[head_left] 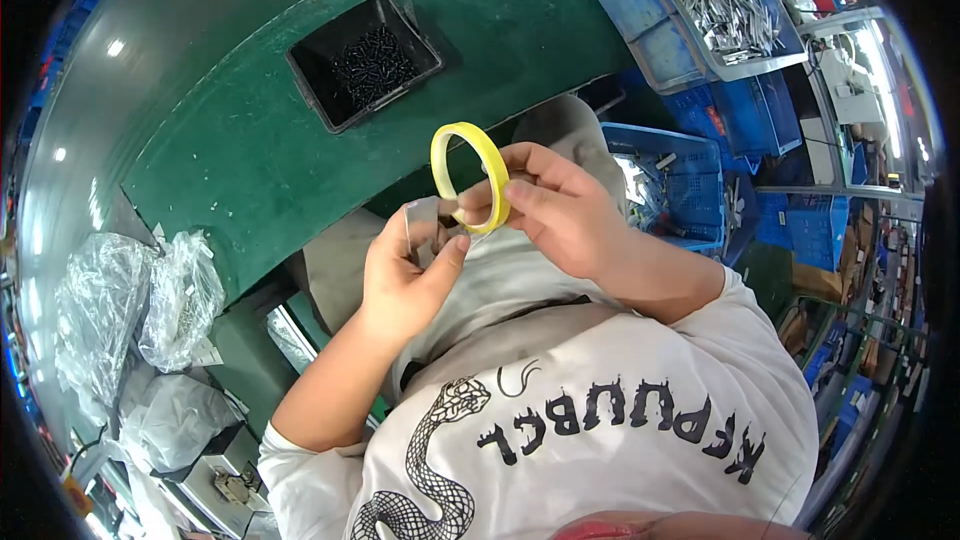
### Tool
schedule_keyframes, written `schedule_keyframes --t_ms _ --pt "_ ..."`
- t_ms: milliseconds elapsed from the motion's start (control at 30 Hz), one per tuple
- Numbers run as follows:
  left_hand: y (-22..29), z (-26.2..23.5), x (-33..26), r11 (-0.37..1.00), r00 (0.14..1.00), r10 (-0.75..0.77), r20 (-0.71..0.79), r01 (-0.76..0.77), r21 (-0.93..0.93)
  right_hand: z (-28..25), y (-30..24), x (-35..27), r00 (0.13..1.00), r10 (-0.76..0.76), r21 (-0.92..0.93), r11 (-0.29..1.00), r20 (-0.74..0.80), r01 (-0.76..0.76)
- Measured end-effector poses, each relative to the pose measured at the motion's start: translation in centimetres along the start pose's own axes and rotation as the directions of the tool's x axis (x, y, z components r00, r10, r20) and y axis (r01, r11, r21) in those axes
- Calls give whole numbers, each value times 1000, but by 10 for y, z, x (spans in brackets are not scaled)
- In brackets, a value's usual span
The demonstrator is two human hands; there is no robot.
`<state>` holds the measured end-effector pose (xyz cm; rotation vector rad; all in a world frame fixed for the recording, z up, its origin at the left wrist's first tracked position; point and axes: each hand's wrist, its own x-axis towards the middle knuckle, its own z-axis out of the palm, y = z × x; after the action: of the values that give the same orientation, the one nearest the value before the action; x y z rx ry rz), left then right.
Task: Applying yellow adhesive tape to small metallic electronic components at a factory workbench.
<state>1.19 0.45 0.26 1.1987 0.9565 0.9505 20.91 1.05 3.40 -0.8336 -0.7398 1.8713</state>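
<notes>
A roll of yellow tape [493,165] is held upright in front of me by my right hand [568,208]. The thumb presses on its outer face, and some fingers reach through the ring. My left hand [402,275] is close by, just left of the roll's lower edge, with thumb and fingers drawn together. At those fingers shows a small clear plastic piece [422,220], partly hidden. Whether it is joined to the tape I cannot tell. Both hands are above my lap, near the edge of the green table [240,170].
On the table stands a black bin [318,90] of small dark parts. A blue crate [690,75] of thin metal pieces sits at the upper right, with a blue basket [690,230] below it. Clear plastic bags [105,305] lie at the left, above a grey metal box [225,480].
</notes>
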Motion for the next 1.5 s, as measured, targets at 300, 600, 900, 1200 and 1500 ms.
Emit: schedule_keyframes --t_ms 300,600,900,1200,1500 --pt "-19 -7 4 994 996 12 87 -21 104 3 -4 1 994 100 184 979 -40 -91" --pt "-5 -6 3 988 978 -116 174 132 -83 5 3 -3 998 12 140 990 69 -22" --pt "8 -6 -8 947 963 -168 212 217 -237 1 2 -8 989 1 -115 993 151 17" --pt "6 -2 -5 859 974 -171 152 222 -461 -11 10 -2 921 -104 -641 689 376 339" --pt "5 -2 -5 801 955 -267 125 293 -522 -8 13 -2 930 -102 -839 405 353 363"
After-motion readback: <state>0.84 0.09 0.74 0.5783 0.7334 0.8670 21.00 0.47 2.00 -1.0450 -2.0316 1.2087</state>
